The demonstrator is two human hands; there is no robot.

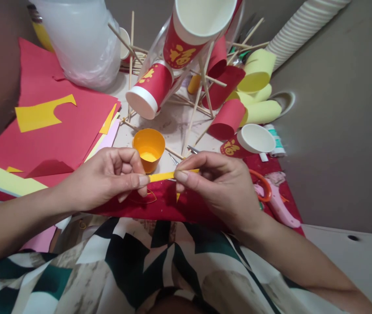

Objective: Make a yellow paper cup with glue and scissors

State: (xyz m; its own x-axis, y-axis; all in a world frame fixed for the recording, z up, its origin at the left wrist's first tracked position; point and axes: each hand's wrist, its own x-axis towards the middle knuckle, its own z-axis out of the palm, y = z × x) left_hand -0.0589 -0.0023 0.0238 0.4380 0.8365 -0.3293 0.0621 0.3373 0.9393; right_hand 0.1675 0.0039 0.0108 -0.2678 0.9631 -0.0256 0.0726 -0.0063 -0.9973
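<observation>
A narrow yellow paper strip (164,175) is stretched between my two hands above the red paper at the table's near edge. My left hand (107,176) pinches its left end between thumb and forefinger. My right hand (220,183) pinches its right end, fingers closed. Just behind the strip stands a small orange paper cup (149,148). Metal scissor blades (191,150) poke out behind my right hand, and an orange scissor handle (262,183) shows at its right.
Red paper sheets (58,126) with yellow cut-outs lie at left. A structure of red cups (153,87), wooden skewers and paper rolls (228,117) rises at the back. A pink glue gun (279,203) lies at right, a clear plastic jar (81,39) at back left.
</observation>
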